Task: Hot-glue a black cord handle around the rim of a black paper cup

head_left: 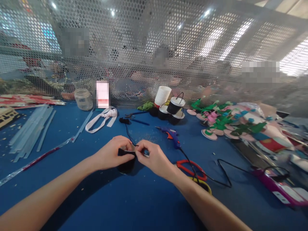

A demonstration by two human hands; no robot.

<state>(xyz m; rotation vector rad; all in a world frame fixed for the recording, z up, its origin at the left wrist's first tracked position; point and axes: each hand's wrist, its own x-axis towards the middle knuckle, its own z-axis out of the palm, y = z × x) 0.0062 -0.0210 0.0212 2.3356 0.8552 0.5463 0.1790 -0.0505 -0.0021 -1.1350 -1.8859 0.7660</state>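
Note:
In the middle of the blue table, my left hand (pixel 112 154) is closed around a small black-covered cup (pixel 126 166), thumb on its near side. Its rim is partly hidden by my fingers. My right hand (pixel 152 157) pinches a black cord (pixel 129 135) at the right side of that rim. The cord runs back to a small black bundle (pixel 124 121). Behind, to the right, stand black-wrapped white cups (pixel 176 105) with thin cord handles, beside a stack of white cups (pixel 163 95).
A blue glue gun (pixel 172 136) and red-and-yellow-handled scissors (pixel 192 169) lie right, with a cable to a purple power strip (pixel 276 186). Glue sticks (pixel 33 131), white ribbon (pixel 99 123) and a jar (pixel 83 100) are left. Craft flowers (pixel 223 120) lie far right, before a perforated metal screen.

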